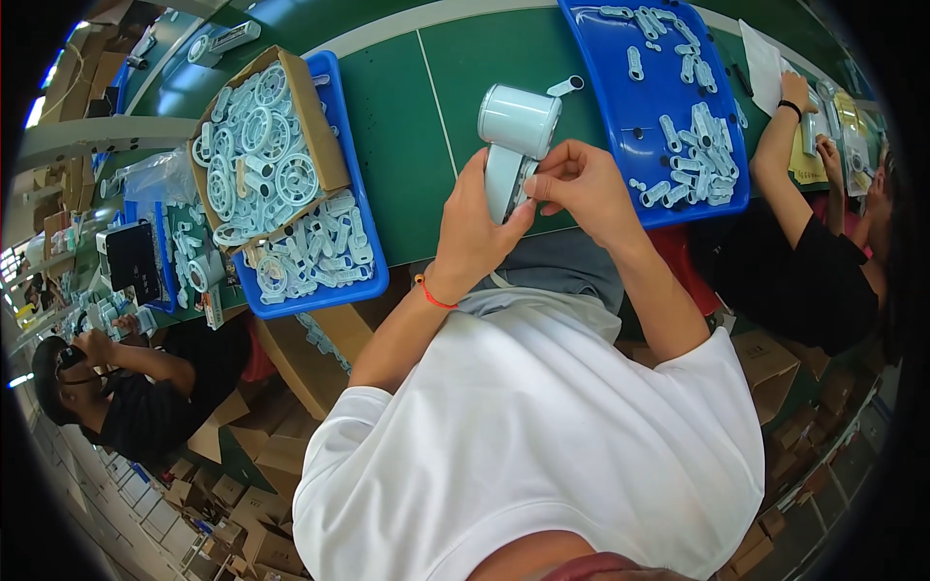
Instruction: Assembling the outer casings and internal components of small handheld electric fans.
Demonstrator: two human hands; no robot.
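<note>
My left hand is wrapped round the handle of a pale blue handheld device, which has a drum-shaped head at its upper end. The handle's right side looks open, with small inner parts showing. At that side the thumb and fingers of my right hand are pinched together; what they hold, if anything, is hidden. Just beyond the device's head, a small pale blue part with a dark round end lies on the green table.
To the left, a cardboard box of pale blue rings and housings rests on a blue tray with more parts. Another blue tray holds several small parts on the right. Co-workers sit at both sides, one with an arm on the table.
</note>
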